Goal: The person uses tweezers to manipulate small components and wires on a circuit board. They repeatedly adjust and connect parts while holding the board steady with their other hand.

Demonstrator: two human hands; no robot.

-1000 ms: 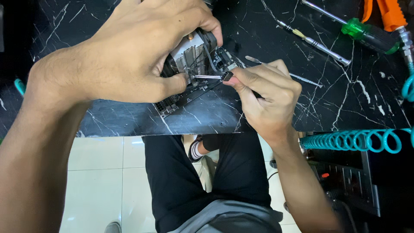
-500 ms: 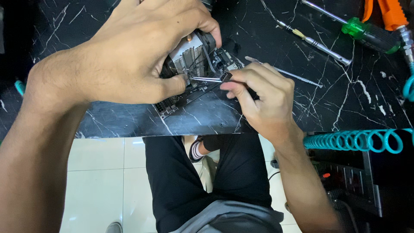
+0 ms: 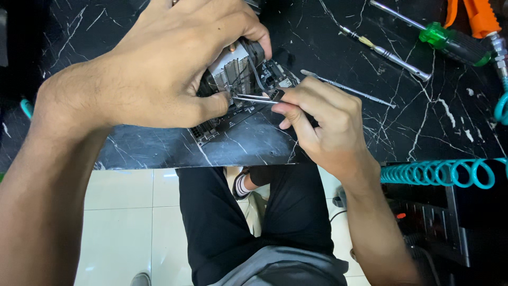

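The left hand (image 3: pixel 159 79) lies over a circuit board (image 3: pixel 233 114) with a finned metal cooler (image 3: pixel 230 69) on it, fingers curled around the cooler's top and thumb pressed against its near side, so this grip is closed on the cooler. The board sits near the front edge of the black marble-patterned surface (image 3: pixel 370 132), tilted with 1 corner pointing toward the person.

The right hand (image 3: pixel 323 124) pinches a thin metal tool (image 3: pixel 254 98) between thumb and forefinger, grip closed on it. The tool's shaft runs nearly level to the left, and its tip meets the base of the cooler just beside the left thumb.

Beyond the right hand, a slim metal pick (image 3: pixel 349 89) lies flat on the surface. Farther back rest a small screwdriver (image 3: pixel 386 52) with a silver handle and a larger green-handled screwdriver (image 3: pixel 450 41), well apart from the board. An orange tool (image 3: pixel 479 15) shows at the top right corner. A teal coiled hose (image 3: pixel 444 172) stretches along the surface's right front edge. Below, the person's black trousers (image 3: pixel 254 222) and a tiled floor (image 3: pixel 127 222) are visible.
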